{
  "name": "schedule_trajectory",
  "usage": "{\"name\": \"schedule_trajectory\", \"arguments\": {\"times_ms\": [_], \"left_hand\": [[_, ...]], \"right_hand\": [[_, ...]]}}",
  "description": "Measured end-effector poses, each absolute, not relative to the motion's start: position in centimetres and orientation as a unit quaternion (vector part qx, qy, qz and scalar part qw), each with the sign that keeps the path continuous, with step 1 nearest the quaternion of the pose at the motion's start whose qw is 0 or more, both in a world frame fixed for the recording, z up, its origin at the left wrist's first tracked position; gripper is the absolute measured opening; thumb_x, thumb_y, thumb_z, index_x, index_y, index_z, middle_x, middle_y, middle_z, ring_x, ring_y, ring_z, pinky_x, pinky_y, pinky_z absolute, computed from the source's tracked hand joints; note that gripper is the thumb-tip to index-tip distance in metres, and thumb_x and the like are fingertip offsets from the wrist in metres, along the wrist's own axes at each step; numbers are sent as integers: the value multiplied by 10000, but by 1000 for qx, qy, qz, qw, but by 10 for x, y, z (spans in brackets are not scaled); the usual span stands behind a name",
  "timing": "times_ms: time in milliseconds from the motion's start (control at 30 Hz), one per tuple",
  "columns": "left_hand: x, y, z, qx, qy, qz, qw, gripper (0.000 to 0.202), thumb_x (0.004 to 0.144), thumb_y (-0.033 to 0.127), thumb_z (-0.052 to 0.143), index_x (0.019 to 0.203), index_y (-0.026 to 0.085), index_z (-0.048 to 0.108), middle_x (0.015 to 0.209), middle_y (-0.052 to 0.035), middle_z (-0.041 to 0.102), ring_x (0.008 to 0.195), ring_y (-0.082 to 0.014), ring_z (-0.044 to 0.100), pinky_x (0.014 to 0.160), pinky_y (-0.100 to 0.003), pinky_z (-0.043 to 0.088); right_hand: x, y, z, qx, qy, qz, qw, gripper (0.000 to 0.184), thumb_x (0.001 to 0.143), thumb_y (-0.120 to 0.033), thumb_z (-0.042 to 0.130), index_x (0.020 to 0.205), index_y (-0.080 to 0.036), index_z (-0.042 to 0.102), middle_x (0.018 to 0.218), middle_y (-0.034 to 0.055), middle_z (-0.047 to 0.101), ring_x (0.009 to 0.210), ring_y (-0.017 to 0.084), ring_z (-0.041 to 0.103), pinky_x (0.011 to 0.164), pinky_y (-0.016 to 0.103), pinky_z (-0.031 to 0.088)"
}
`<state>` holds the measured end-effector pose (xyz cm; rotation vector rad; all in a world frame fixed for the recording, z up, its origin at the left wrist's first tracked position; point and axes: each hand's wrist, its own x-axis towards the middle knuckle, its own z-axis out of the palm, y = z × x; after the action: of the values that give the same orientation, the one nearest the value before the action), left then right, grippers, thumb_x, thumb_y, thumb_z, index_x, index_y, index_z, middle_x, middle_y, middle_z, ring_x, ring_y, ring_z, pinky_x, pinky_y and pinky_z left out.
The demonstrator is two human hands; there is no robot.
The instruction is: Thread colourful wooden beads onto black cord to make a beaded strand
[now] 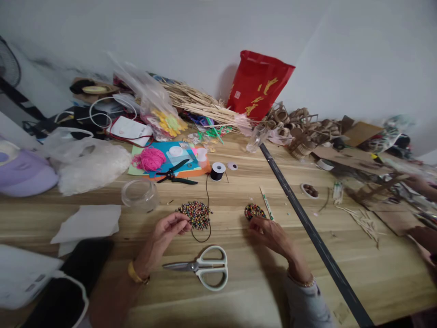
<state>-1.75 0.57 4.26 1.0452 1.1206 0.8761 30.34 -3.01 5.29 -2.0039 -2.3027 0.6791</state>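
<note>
My left hand point(171, 225) pinches the end of a thin black cord point(201, 241) at the left edge of a loose pile of small multicoloured beads point(196, 213). This cord loops around the pile's right side and leads up to a black spool point(217, 171). On the right, my right hand point(268, 233) has its fingers curled against the near edge of a smaller round cluster of beads point(254, 211); what its fingertips hold is hidden. Scissors with white handles point(212, 268) lie between my forearms, blades pointing left.
Pliers point(175, 174), pink yarn point(150, 158) and a clear jar point(139, 195) stand behind my left hand. A dark strip point(307, 223) crosses the table on the right. Beyond it are a dish of brown balls point(309, 190), small sticks point(363, 221) and another person's hand point(423, 237).
</note>
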Motion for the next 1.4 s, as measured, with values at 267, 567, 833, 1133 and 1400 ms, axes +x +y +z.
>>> {"name": "schedule_trajectory", "arguments": {"times_ms": [267,567,833,1133,1400], "left_hand": [[-24,14,20,475,501,409,596,278,619,373,691,772,151,619,670,-29,672,668,-172,619,666,-289,487],[-30,16,3,536,496,409,548,221,706,345,626,790,141,626,678,-19,641,658,-155,597,632,-256,473],[-29,14,9,590,503,370,511,237,756,363,579,735,135,640,655,-22,626,646,-161,570,615,-245,452],[-31,16,8,628,493,361,482,237,789,359,558,722,143,628,647,-15,617,634,-157,553,603,-229,414],[-30,15,9,630,496,359,477,227,788,348,559,735,142,639,661,-15,620,646,-157,555,608,-231,417]], "right_hand": [[270,-26,53,-579,-794,181,27,110,877,-184,493,820,-187,587,791,22,632,686,143,586,599,227,358],[212,3,36,-524,-832,151,108,101,878,-144,499,843,-172,589,783,19,609,627,110,560,555,212,310],[190,15,38,-505,-827,176,175,111,852,-88,508,841,-166,587,778,19,621,636,114,554,586,206,356],[156,-3,31,-457,-870,132,128,112,843,-281,596,834,-180,549,858,51,601,779,171,577,628,238,394],[155,-8,28,-477,-860,147,107,29,839,-161,563,824,-186,565,832,35,622,715,143,587,601,222,376]]}}
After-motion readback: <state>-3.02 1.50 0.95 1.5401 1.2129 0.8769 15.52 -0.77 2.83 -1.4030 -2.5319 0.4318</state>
